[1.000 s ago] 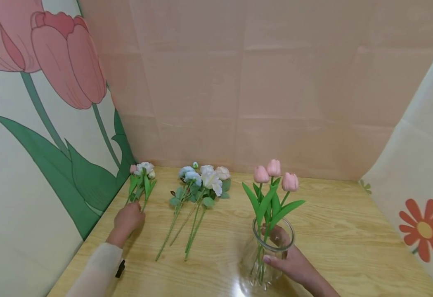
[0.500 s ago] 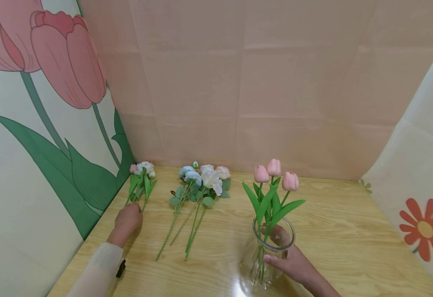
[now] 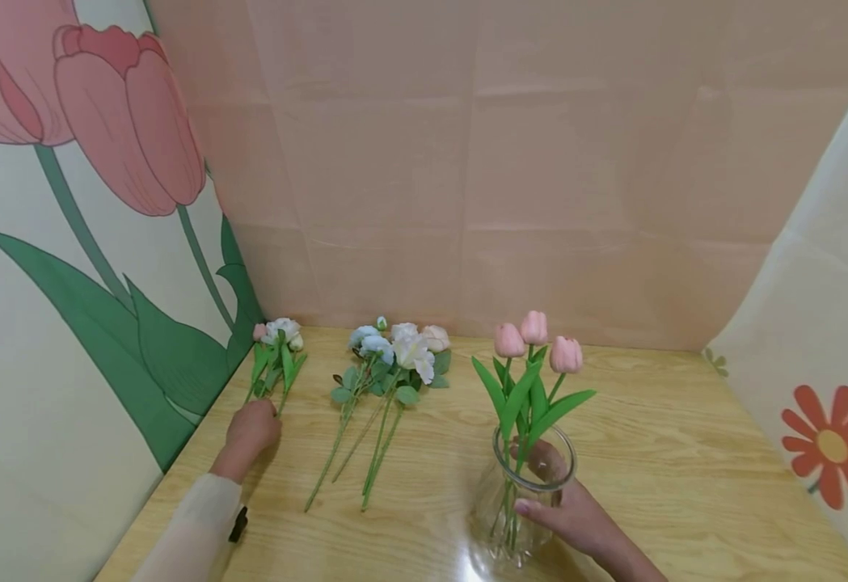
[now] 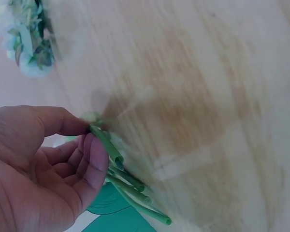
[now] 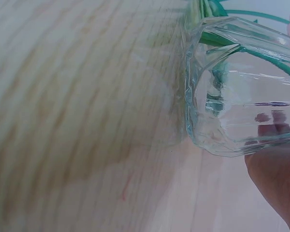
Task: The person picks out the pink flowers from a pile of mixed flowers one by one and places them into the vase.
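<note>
My left hand (image 3: 252, 432) pinches a green flower stem (image 4: 106, 144) between thumb and forefinger; other stems (image 4: 144, 197) lie right beside it. They belong to a bunch (image 3: 278, 356) with a white bloom, a pink bud and long green leaves at the table's back left. Which bloom the pinched stem carries I cannot tell. Around a clear glass vase (image 3: 485, 517) curls my right hand (image 3: 576, 517), its fingers behind the glass and its thumb at the near side. Three pink tulips (image 3: 534, 327) stand in the vase, their stem ends showing through the glass.
Between the hands lie loose artificial flowers: blue ones (image 3: 374, 343), a white one (image 3: 412, 352) and a pale pink one (image 3: 436, 338), their stems pointing forward. A wood-grain table (image 3: 656, 453) meets a plain backdrop (image 3: 540, 162) behind and flower-printed sheets at both sides.
</note>
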{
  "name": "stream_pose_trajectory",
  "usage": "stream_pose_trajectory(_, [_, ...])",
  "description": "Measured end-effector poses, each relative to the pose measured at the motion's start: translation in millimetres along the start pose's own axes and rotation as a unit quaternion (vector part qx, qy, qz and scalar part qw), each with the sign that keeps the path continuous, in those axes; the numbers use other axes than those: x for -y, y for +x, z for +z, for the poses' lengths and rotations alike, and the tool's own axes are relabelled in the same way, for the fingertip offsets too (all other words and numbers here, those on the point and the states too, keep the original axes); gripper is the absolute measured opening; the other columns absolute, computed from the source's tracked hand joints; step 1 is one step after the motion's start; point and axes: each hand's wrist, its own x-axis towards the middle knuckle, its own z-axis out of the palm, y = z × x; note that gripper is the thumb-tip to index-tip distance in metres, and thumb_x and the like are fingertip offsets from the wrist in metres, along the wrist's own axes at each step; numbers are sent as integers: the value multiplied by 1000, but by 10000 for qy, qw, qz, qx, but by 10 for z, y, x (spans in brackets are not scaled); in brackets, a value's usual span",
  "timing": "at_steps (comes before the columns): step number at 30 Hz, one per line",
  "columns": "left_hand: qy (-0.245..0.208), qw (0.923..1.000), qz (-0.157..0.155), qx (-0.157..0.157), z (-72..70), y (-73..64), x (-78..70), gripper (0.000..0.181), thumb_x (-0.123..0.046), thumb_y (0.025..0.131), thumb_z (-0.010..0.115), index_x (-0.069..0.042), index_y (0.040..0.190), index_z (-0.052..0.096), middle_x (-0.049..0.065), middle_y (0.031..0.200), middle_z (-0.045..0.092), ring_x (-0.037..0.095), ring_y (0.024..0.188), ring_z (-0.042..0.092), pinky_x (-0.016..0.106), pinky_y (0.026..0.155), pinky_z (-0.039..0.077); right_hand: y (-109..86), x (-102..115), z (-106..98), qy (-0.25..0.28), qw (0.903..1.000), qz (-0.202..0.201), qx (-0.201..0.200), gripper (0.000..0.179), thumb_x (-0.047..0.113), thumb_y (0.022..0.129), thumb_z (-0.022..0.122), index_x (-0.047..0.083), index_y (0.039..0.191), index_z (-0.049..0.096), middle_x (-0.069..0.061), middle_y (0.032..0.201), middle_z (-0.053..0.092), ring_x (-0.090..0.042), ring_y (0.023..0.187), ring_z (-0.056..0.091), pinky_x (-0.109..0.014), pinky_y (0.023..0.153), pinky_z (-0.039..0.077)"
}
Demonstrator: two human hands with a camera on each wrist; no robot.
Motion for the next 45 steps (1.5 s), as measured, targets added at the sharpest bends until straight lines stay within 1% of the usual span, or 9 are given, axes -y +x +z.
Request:
stream_pose_trajectory(2, [-33, 10000, 66, -28, -5, -3, -11, 33, -5, 94, 55, -11, 63, 47, 6, 65, 49, 21, 61, 45, 35, 56, 41, 3, -3, -4, 44, 10000, -19, 14, 78, 5, 88, 74, 1, 152, 30, -24, 149, 46, -25, 137, 44, -33, 105, 42])
stream_pose_trajectory(5, [-96, 9999, 137, -39, -13, -6, -22, 42, -6, 94, 56, -16, 58, 36, 1, 59, 36, 18, 56, 37, 31, 53, 35, 10, 3, -7, 55, 10000, 46, 8, 77, 5, 88, 74, 2, 152, 31, -24, 149, 47, -29, 137, 45, -33, 105, 42])
stream_pose_trajectory(12, [-176, 9996, 195, -44, -26, 1, -53, 43, -8, 89, 61, -18, 57, 33, -3, 57, 31, 15, 54, 32, 28, 51, 30, 0, -22, 0, -6, 10000, 31, -12, 79, 7, 88, 75, 2, 153, 30, -24, 151, 45, -31, 137, 44, -32, 106, 42])
stream_pose_trajectory(16, [-309, 9992, 262, -33, -36, 13, -76, 45, -7, 88, 62, -19, 57, 30, -5, 55, 26, 13, 51, 26, 27, 50, 27, -4, -42, 3, 44, 10000, -49, -11, 79, 6, 88, 74, 4, 153, 30, -23, 151, 45, -19, 137, 44, -29, 106, 41])
stream_pose_trajectory(19, [-449, 9988, 201, 9, -46, 16, -100, 45, -7, 88, 63, -19, 57, 32, -4, 52, 30, 13, 48, 28, 27, 49, 28, -5, -50, 6, 123, 9999, -68, 10, 78, 5, 89, 74, 5, 153, 31, -21, 151, 46, -3, 135, 42, -25, 106, 39])
stream_pose_trajectory(22, [-480, 9988, 117, 8, -56, 5, -145, 44, -9, 89, 63, -19, 58, 34, -3, 51, 34, 13, 47, 32, 28, 48, 29, -5, -57, 11, 163, 9999, -33, 16, 77, 6, 89, 74, 6, 153, 31, -20, 151, 46, 5, 132, 40, -23, 105, 37])
stream_pose_trajectory(31, [-536, 9985, 84, -39, -87, -34, -329, 39, -8, 87, 63, -18, 69, 29, -2, 60, 27, 15, 55, 27, 29, 53, 25, -13, -66, 7, -36, 10000, -13, -40, 75, 8, 88, 75, 8, 152, 35, -18, 150, 49, 4, 133, 41, -25, 106, 39])
stream_pose_trajectory(40, [-474, 9985, 262, -44, -144, -65, -479, 33, -8, 86, 63, -16, 71, 35, -2, 62, 33, 16, 55, 34, 30, 53, 27, -11, -32, 6, -102, 9999, 63, -54, 76, 10, 88, 76, 6, 152, 34, -19, 150, 48, -2, 134, 43, -29, 106, 41])
stream_pose_trajectory(45, [-269, 9978, 547, -266, -134, -81, -549, 10, -11, 87, 66, -6, 84, 58, 4, 73, 56, 18, 63, 49, 34, 61, 43, 9, -23, -1, 1, 10000, -34, -9, 78, 6, 88, 74, 5, 153, 30, -22, 149, 49, -1, 132, 43, -32, 104, 43])
